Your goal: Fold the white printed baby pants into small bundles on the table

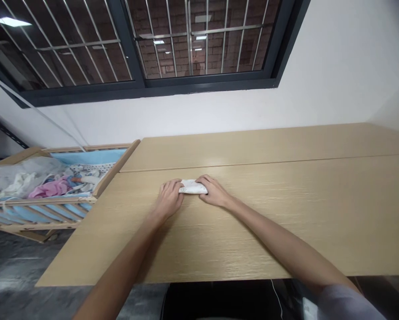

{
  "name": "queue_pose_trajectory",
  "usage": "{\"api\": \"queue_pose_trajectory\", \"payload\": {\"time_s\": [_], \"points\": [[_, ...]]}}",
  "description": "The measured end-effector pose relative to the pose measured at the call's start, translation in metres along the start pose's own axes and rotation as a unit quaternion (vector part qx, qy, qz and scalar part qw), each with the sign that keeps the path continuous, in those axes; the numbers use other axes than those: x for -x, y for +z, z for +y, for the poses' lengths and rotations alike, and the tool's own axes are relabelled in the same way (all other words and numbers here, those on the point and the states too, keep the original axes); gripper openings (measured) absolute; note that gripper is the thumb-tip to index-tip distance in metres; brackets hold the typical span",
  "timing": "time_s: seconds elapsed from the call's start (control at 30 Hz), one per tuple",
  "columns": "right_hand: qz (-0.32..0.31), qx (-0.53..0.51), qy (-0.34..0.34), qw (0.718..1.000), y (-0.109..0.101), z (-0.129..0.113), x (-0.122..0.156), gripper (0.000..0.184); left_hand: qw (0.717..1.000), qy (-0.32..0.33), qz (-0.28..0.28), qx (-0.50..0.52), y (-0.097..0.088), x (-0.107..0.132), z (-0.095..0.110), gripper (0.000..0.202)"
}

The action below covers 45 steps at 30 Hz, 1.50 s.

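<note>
A small white cloth bundle (193, 187), folded or rolled, with faint specks on it, lies on the wooden table (269, 213). My left hand (170, 195) grips its left end, fingers curled over the top. On the other end, my right hand (213, 190) closes with the thumb at the near side and fingers at the far side. Both palms hide the ends of the bundle. What kind of cloth item it is, I cannot tell.
Left of the table stands a wooden crib (115, 171) with blue lining, holding a pink cloth (52, 187), other cloths and a clear plastic bag (29, 171). A seam crosses the tabletop. Behind are a white wall and a barred window (199, 83). A black chair (222, 302) sits at the near edge.
</note>
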State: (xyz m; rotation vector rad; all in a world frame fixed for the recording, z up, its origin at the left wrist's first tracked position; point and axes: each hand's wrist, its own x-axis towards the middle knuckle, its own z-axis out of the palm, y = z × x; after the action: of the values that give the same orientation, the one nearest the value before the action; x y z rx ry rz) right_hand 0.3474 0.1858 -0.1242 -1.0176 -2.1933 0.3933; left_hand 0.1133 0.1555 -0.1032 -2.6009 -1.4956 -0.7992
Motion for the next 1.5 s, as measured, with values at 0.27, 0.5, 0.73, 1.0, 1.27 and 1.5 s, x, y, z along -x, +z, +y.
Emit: {"api": "queue_pose_trajectory", "payload": {"time_s": [0.27, 0.5, 0.73, 1.0, 1.27, 1.5], "points": [[0.085, -0.323, 0.155, 0.930, -0.022, 0.004, -0.026, 0.048, 0.977, -0.136, 0.052, 0.154, -0.007, -0.004, 0.014, 0.040], [0.027, -0.293, 0.257, 0.921, -0.010, 0.022, -0.043, 0.048, 0.960, -0.207, -0.048, 0.180, -0.001, 0.001, 0.020, 0.042], [0.024, -0.239, 0.196, 0.951, 0.007, 0.042, -0.047, 0.041, 0.978, -0.177, -0.094, 0.058, -0.001, 0.004, 0.025, 0.029], [-0.074, -0.059, -0.052, 0.994, -0.021, 0.004, -0.035, 0.044, 0.998, 0.002, -0.045, -0.043, -0.005, 0.015, 0.057, 0.031], [-0.288, -0.071, -0.111, 0.948, -0.023, -0.010, -0.007, 0.058, 0.986, 0.079, -0.104, -0.103, 0.013, 0.030, 0.091, 0.041], [-0.206, -0.100, -0.075, 0.971, -0.022, 0.023, -0.031, 0.051, 0.986, 0.038, -0.135, -0.093, 0.012, 0.030, 0.092, 0.057]]}}
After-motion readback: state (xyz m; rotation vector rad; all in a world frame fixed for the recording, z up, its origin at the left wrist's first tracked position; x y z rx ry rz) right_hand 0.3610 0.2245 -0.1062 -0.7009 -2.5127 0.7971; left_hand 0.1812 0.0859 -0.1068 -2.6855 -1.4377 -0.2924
